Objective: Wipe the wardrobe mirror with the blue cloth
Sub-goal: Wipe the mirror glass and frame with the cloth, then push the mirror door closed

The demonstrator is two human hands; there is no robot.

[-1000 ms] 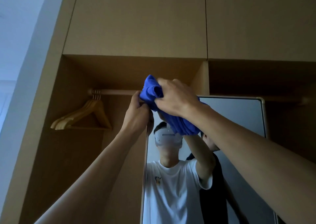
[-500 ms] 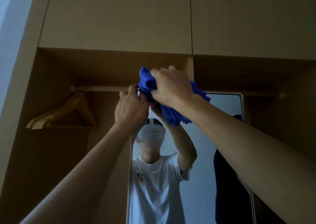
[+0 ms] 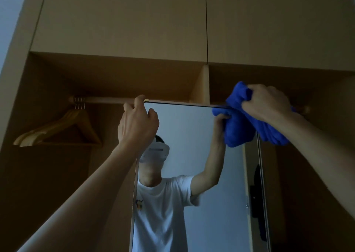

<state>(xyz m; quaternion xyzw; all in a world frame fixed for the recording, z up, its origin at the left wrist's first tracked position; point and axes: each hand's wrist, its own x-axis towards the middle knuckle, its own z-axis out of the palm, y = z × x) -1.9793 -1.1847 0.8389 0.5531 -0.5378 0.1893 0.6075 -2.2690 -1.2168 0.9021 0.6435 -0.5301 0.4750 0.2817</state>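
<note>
The blue cloth (image 3: 240, 128) sits bunched at the upper right of the frame, pressed over the top right corner of the wardrobe mirror (image 3: 192, 155). It looks soft, light and limp, folding into loose lumps, so it probably handles best gathered into a pad in the palm, with a flat face turned to the glass. The mirror is a stiff, smooth pane in a thin frame; it is likely fragile and slippery, and seems to need steadying by its edge rather than by its face.

The right hand (image 3: 267, 103) is closed around the top of the cloth, fingers curled in, arm reaching up from the lower right. The left hand (image 3: 138, 125) has its fingers hooked over the mirror's top left corner, thumb on the front, arm rising from the lower left. Behind it, at the left, wooden hangers (image 3: 57, 127) hang from a rail (image 3: 103, 100) inside the wardrobe (image 3: 119, 21).
</note>
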